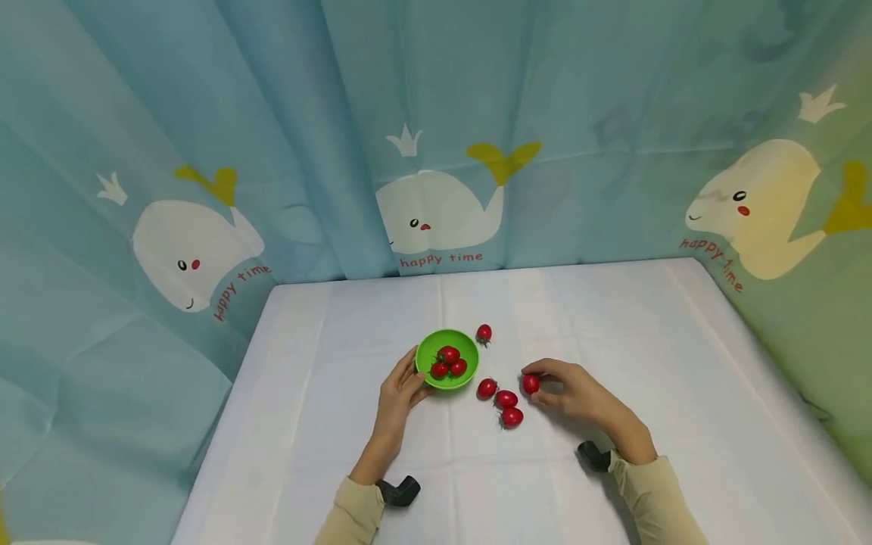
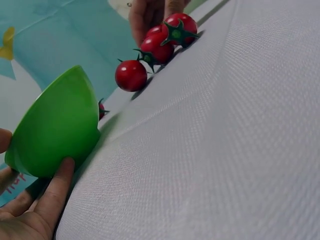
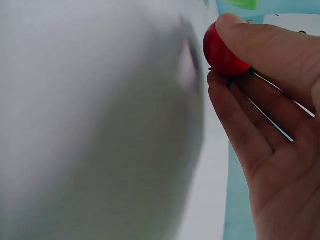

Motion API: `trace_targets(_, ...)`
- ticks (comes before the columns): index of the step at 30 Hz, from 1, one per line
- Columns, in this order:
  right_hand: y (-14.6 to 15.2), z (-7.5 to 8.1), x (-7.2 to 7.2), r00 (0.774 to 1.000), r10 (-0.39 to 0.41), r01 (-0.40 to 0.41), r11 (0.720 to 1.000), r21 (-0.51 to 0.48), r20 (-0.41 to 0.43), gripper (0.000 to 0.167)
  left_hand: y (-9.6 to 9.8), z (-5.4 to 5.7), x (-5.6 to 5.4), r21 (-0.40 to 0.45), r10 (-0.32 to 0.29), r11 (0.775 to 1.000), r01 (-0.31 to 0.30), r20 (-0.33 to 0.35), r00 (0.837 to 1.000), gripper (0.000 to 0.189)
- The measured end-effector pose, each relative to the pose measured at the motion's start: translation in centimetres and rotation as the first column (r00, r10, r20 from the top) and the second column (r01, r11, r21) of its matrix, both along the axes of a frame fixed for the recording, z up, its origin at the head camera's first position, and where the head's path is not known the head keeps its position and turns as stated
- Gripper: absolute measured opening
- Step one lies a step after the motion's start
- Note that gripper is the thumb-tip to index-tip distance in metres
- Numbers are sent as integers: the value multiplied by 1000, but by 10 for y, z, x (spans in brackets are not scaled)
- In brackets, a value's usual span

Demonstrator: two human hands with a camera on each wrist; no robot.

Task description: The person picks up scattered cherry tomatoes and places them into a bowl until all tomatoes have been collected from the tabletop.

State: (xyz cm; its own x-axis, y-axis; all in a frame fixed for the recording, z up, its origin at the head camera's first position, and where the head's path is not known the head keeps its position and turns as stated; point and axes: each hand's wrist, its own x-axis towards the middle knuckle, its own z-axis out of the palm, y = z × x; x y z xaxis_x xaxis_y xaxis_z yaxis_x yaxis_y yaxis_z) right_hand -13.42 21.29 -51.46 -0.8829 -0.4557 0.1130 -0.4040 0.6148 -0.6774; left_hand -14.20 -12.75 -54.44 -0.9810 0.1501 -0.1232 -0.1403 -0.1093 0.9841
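Observation:
A green bowl stands on the table with several red cherry tomatoes in it. My left hand grips the bowl from its left side, the thumb at the rim and the fingers against the outer wall, as the left wrist view also shows. To the right, my right hand pinches one cherry tomato between thumb and fingertips. In the right wrist view its green stem end points down toward the fingers. Three loose cherry tomatoes lie in a close row between the bowl and my right hand.
One more cherry tomato lies just beyond the bowl's right side. A white cloth covers the table. Blue curtains with whale prints hang along its back and sides. Black wrist mounts stick out by both sleeves.

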Motion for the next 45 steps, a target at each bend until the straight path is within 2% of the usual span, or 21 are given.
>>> trace_targets(6, -6, 8, 0, 1000, -5, 5, 1000, -19, 14, 41, 2, 0, 1, 0, -3, 1000, 3, 13, 1000, 58)
trace_targets(10, -12, 13, -3, 1000, 8, -8, 999, -39, -15, 42, 6, 1, 2, 16, -10, 1000, 10, 10, 1000, 59)
trace_targets(19, -38, 32, -18, 999, 25, -27, 997, -72, -27, 41, 8, 5, -1, 14, -30, 999, 30, -11, 999, 58)
trace_targets(24, -55, 38, -27, 999, 44, -45, 994, -99, -16, 43, 4, 7, 1, 13, -5, 1000, 5, 11, 1000, 56)
trace_targets(30, -74, 43, -37, 998, 68, -68, 991, -114, -11, 41, 4, 10, 1, 28, -7, 1000, 7, -4, 1000, 56)
trace_targets(37, -92, 39, -43, 996, 85, -84, 991, -108, 0, 42, 3, 9, 0, 25, -16, 1000, 16, -9, 1000, 57)
trace_targets(45, -115, 37, -48, 990, 132, -135, 990, -51, -59, 43, 0, 9, 1, 36, -5, 999, 5, 1, 1000, 54)
